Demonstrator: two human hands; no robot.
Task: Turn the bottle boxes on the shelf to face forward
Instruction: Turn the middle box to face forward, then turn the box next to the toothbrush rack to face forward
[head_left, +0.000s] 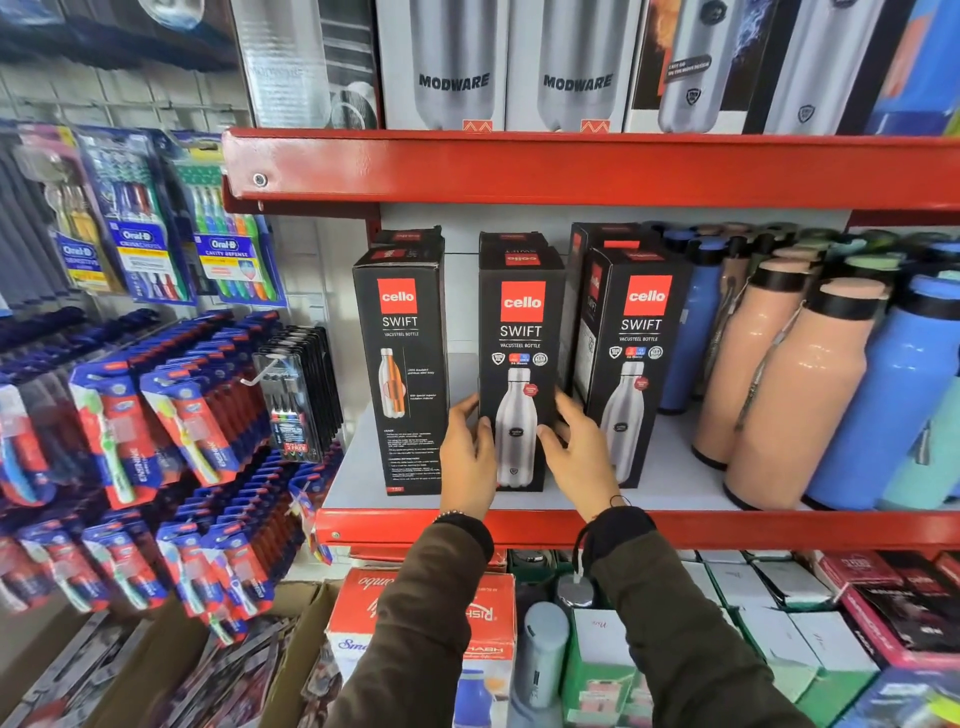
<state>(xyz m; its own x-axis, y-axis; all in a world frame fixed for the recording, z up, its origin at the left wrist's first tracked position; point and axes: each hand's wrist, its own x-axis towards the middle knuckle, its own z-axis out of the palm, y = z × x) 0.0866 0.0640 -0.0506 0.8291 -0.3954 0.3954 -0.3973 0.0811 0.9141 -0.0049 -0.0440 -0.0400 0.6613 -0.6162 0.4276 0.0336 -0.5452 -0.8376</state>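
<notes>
Three black bottle boxes with red logos stand upright on the white shelf board (670, 488). The middle box (519, 332) shows its front with a steel bottle picture. My left hand (467, 462) grips its lower left edge and my right hand (582, 452) its lower right edge. The left box (400, 364) shows a panel with a cutaway bottle and small text. The right box (636, 343) is angled slightly, showing its front and a sliver of its side. More black boxes stand behind each of them.
Loose peach bottles (795, 395) and blue bottles (898, 395) crowd the shelf's right side. The red shelf lip (727, 530) runs below my wrists. Toothbrush packs (197, 415) hang at left. Boxes (452, 73) stand on the shelf above, with more stock below.
</notes>
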